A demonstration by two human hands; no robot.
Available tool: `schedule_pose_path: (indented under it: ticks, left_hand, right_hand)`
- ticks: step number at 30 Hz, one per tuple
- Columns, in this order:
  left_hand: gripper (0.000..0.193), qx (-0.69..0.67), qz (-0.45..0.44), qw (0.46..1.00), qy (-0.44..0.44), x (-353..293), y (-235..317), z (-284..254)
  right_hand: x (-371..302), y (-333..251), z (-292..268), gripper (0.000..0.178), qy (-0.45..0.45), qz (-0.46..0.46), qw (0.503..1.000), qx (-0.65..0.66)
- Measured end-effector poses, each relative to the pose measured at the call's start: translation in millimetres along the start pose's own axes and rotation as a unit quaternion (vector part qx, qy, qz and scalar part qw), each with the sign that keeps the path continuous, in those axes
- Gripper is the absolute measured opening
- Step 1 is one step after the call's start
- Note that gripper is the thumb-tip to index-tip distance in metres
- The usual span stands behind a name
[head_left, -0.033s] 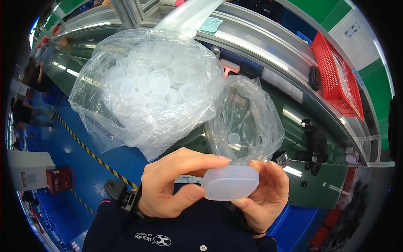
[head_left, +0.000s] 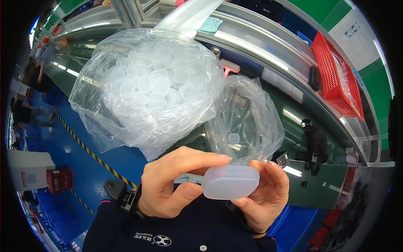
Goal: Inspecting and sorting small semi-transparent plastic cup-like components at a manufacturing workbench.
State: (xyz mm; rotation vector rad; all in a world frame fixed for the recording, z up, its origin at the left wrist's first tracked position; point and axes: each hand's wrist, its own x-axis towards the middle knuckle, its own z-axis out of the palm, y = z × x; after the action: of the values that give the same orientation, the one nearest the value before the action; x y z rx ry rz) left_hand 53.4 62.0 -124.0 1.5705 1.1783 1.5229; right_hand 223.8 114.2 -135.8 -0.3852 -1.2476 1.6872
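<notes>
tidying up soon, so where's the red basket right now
In the head view, the red basket is at the upper right, immediately right of a small black object.

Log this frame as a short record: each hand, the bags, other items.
Right hand: grips a translucent case at its right end
Left hand: by the case's upper left, thumb and index finger apart; contact unclear
Large bag: clear, open, holding many translucent pieces
Small bag: clear, right of the large bag
Other: red basket, upper right

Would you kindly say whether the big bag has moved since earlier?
No, the big bag shows no shift relative to the metal post.
</notes>
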Motion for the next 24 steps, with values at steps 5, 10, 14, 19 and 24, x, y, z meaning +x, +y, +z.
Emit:
schedule_pose_path:
  ticks: [5, 10, 14, 19, 24]
  left_hand:
    - [0.045, 0.037, -0.03, 0.998, 0.05, 6, 2, 20]
    - [0.022, 0.03, -0.077, 0.995, 0.052, 13, -3, 21]
    - [0.021, -0.068, -0.272, 0.953, 0.114, 13, -20, -3]
    - [0.026, 0.467, -0.049, 0.865, 0.176, 12, -98, -60]
    - [0.038, 0.646, -0.094, 0.75, 0.104, 4, -139, -76]
  right_hand:
    - [-3, 4, 1, 0.06, -0.018, 0.004, 0.999, -0.035]
    - [-2, 1, 0, 0.056, 0.009, -0.017, 0.999, -0.04]
    - [-2, 1, -6, 0.057, 0.014, -0.037, 0.994, -0.099]
    - [-4, -3, -9, 0.066, -0.002, -0.056, 0.994, -0.088]
    - [-2, -3, -11, 0.069, 0.016, -0.028, 0.998, -0.061]
